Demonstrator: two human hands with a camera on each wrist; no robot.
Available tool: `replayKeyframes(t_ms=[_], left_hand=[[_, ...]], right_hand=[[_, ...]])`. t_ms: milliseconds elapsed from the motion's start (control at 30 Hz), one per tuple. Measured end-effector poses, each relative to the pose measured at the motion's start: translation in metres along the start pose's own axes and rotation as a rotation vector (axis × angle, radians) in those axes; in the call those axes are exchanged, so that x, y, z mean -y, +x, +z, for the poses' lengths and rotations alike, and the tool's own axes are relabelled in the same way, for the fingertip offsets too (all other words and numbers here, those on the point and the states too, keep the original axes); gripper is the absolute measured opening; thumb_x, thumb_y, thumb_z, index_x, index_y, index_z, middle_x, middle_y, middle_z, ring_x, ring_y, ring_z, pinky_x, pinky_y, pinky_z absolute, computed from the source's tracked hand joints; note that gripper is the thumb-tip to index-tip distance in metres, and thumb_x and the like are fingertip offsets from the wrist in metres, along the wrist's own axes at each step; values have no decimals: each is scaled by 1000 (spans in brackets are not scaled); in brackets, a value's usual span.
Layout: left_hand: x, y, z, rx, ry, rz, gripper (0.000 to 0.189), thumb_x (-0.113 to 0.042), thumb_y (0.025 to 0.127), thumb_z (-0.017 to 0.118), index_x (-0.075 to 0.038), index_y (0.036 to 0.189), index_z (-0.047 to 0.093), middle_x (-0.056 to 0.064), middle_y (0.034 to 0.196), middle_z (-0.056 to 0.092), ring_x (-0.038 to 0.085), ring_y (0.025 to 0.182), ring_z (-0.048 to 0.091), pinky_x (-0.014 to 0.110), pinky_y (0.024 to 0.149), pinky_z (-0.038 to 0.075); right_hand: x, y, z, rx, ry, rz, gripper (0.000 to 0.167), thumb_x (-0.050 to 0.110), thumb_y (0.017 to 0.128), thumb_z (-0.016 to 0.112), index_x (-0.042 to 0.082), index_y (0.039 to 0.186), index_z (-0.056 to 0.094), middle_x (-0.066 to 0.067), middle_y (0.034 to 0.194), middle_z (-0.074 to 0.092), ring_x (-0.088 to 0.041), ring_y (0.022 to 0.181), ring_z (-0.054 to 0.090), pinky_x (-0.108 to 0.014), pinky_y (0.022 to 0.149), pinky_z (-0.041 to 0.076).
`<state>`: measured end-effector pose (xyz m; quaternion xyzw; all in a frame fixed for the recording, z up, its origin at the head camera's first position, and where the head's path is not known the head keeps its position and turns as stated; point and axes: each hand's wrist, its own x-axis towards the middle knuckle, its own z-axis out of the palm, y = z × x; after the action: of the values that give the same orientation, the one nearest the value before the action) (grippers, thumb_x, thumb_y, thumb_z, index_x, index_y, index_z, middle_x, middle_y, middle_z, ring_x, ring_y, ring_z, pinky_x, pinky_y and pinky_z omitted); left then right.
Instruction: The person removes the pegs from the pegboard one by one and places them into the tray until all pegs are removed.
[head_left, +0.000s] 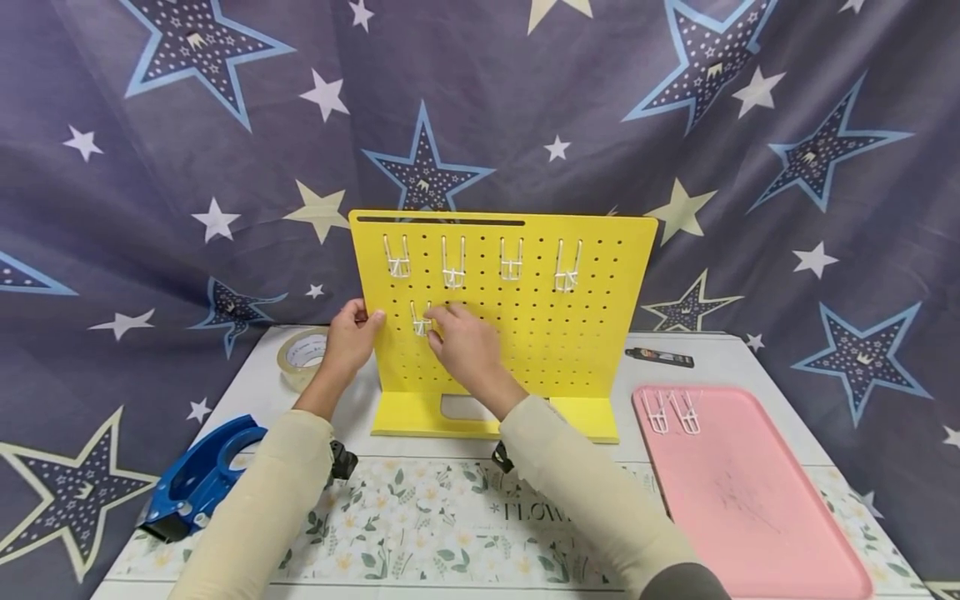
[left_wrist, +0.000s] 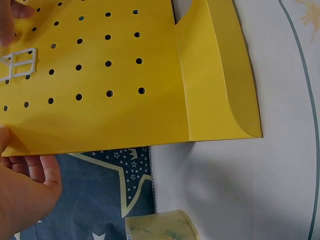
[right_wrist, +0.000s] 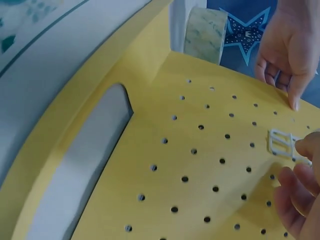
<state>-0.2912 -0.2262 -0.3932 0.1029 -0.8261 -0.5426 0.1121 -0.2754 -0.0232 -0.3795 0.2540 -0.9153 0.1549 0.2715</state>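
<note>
A yellow pegboard (head_left: 585,358) stands upright on its base. My left hand (head_left: 352,340) grips its left edge, thumb on the front face and fingers behind, as the left wrist view shows. My right hand (head_left: 471,346) is at a white wire hook (head_left: 420,326) in the second row, near the board's left side. In the right wrist view, the thumb touches this hook (right_wrist: 281,143); other fingertips are partly hidden. Several similar white hooks (head_left: 452,277) hang in a row along the top.
On the right, a pink tray (head_left: 750,475) bears two white hooks (head_left: 689,418). Behind it lies a slim black item (head_left: 660,358). A clear tape roll (head_left: 288,367) and a blue tape dispenser (head_left: 197,471) are at left. A starred curtain (head_left: 525,100) hangs behind.
</note>
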Motion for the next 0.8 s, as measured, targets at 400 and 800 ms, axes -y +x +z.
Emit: replayKeyframes(t_ms=[400,800], left_hand=[[-1,-1,-2,5,11,7,35,-26,105,55,-3,131,53,17,123,59,27,111,55,40,97,47],[-2,-2,-2,13,22,17,36,-26,105,54,-2,131,52,18,123,58,29,112,55,39,97,47]], right_hand=[[14,4,14,-39,-4,75,16,28,97,69,29,111,76,4,104,72,-7,63,58,-20,50,42],[15,3,17,-92,26,99,11,28,97,70,28,106,78,4,102,75,-7,69,64,-20,53,46]])
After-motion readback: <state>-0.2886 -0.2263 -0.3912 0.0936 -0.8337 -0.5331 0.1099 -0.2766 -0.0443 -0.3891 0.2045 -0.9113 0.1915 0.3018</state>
